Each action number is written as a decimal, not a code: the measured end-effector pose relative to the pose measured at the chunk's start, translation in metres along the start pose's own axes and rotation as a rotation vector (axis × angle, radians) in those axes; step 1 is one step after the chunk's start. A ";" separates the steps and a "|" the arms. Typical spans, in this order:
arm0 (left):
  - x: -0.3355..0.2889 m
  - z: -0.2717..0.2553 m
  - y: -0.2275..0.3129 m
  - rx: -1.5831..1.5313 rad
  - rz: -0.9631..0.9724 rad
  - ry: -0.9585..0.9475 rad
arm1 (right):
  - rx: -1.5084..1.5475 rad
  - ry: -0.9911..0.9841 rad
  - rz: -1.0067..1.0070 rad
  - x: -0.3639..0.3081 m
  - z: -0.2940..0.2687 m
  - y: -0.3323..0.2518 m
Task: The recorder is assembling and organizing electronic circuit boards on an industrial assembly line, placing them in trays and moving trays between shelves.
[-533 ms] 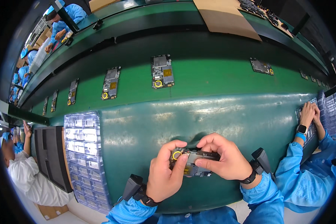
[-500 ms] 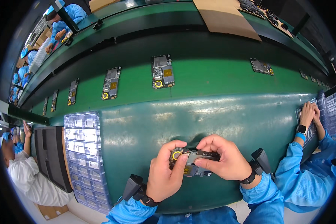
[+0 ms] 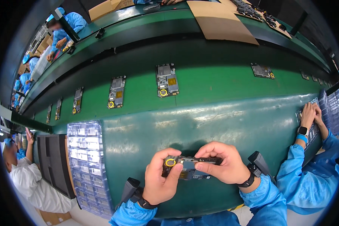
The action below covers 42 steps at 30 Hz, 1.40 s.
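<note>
Low in the middle of the view, a dark circuit board (image 3: 194,174) with a yellow ring near its left end is held above the green mat (image 3: 139,132). My left hand (image 3: 160,180) pinches its left end, with the thumb lying over the face beside the ring. My right hand (image 3: 228,165) grips the right end, thumb pressed on the face and fingers curled behind the upper edge. A dark narrow piece (image 3: 213,161) shows along that edge under the right fingers; whether it belongs to the board I cannot tell.
Several similar circuit boards (image 3: 167,81) lie spaced along the green strip beyond the mat. Clear plastic trays (image 3: 87,165) and a black foam-like tray (image 3: 52,162) stand at left. A co-worker's hands (image 3: 310,113) work at right. Cardboard (image 3: 222,24) lies on the shelf above.
Both hands and the board have shifted slightly left, and the board looks tilted a little differently. The background sits lower in the picture. Both hands keep their hold.
</note>
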<state>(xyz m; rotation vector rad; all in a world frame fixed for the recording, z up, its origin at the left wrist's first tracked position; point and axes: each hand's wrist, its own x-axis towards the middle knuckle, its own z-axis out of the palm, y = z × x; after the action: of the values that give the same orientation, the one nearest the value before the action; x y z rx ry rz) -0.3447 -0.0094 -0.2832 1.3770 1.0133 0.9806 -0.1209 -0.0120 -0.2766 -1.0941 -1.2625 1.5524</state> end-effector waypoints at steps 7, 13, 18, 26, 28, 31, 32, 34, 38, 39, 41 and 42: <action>0.000 -0.001 -0.005 -0.030 0.051 -0.048 | -0.002 0.026 -0.101 0.000 0.001 0.005; -0.003 -0.003 -0.005 0.017 0.078 -0.051 | -0.247 -0.023 -0.244 0.002 0.000 -0.006; -0.005 -0.004 -0.001 0.017 0.038 -0.042 | -0.287 0.019 -0.306 -0.003 0.007 -0.001; 0.005 0.011 0.007 -0.056 0.021 0.058 | -0.260 0.024 -0.328 0.006 0.006 0.007; 0.003 0.008 0.006 -0.111 -0.025 0.080 | -0.320 0.044 -0.284 0.003 0.008 0.009; 0.004 -0.001 -0.004 0.123 0.037 -0.022 | -0.308 0.059 -0.278 0.000 0.011 0.010; 0.003 -0.002 -0.003 0.129 0.021 -0.030 | -0.306 0.058 -0.280 0.000 0.011 0.010; 0.002 -0.003 -0.003 0.140 0.007 -0.037 | -0.294 0.032 -0.252 0.000 0.011 0.009; 0.003 -0.003 -0.003 0.160 0.023 0.013 | -0.347 0.024 -0.310 0.006 0.011 0.012; 0.005 -0.001 -0.004 0.145 0.006 0.045 | -0.314 0.035 -0.274 0.008 0.010 0.015; 0.007 0.001 -0.005 0.115 -0.016 0.031 | -0.288 0.034 -0.266 0.010 0.008 0.017; 0.008 0.001 -0.006 0.082 -0.057 0.005 | -0.310 0.045 -0.214 0.008 0.007 0.017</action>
<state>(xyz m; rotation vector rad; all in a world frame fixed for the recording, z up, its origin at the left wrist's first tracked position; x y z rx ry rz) -0.3413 -0.0022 -0.2895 1.4053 1.1012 0.9092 -0.1308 -0.0090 -0.2939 -1.1349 -1.5702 1.1937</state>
